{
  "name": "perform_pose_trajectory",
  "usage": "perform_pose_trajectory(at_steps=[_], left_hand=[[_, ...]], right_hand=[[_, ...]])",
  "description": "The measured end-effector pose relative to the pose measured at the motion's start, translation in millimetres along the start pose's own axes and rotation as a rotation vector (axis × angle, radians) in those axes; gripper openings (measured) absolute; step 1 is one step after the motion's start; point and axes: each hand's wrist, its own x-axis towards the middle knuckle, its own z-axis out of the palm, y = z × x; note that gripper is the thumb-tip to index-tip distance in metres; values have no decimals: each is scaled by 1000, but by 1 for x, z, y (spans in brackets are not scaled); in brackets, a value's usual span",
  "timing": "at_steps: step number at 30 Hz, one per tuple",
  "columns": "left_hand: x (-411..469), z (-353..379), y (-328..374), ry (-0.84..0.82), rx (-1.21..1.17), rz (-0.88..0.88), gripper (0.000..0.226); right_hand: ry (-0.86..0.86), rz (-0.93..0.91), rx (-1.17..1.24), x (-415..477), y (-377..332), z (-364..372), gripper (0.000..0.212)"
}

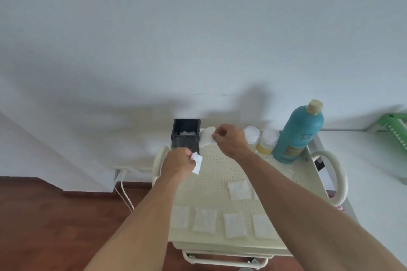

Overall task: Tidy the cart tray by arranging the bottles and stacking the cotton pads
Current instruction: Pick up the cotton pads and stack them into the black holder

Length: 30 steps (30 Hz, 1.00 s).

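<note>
The right forearm [297, 193] hides part of a cotton pad [263, 225]; the teal bottle's label [293, 150] is blurred

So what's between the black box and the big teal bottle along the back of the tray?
In the head view: the right hand pinching a cotton pad, then two small clear-capped bottles beside the teal bottle, right of the black box.

Square white pads [239, 189] scattered flat; bottles [300, 136] seemingly upright.
</note>
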Motion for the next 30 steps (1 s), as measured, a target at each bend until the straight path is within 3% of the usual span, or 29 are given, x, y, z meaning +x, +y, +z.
perform_pose_trajectory(at_steps=[5,10,30], left_hand=[[1,-21,2,26,-115,64,5],[2,-41,-6,56,-148,83,8],[45,-101,-38,155,-297,67,4]], right_hand=[[47,-72,42,11,-32,-12,11],[53,-101,22,22,-51,2,11],[-35,154,-440,44,-72,61,28]])
